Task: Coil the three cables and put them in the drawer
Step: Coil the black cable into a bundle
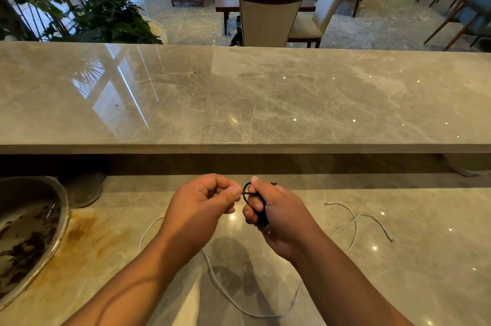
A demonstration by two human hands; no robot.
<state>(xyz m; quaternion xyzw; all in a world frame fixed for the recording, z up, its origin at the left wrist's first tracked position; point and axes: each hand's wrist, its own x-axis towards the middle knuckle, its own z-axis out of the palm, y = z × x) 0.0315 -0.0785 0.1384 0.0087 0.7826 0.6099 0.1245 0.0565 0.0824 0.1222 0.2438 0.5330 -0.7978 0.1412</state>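
A black cable (259,206) is bundled into a small coil in my right hand (276,215), whose fingers curl round it above the lower marble counter (398,286). My left hand (204,205) pinches the black cable's loose end right beside the coil. One white cable (356,222) lies loose on the counter to the right of my hands. Another white cable (225,296) trails uncoiled under my forearms, partly hidden by them. No drawer is in view.
A stained metal sink (29,232) is set into the counter at the left, with rust-coloured marks beside it. A raised marble bar top (239,97) runs across in front. Behind it stand chairs, tables and a large plant (101,15).
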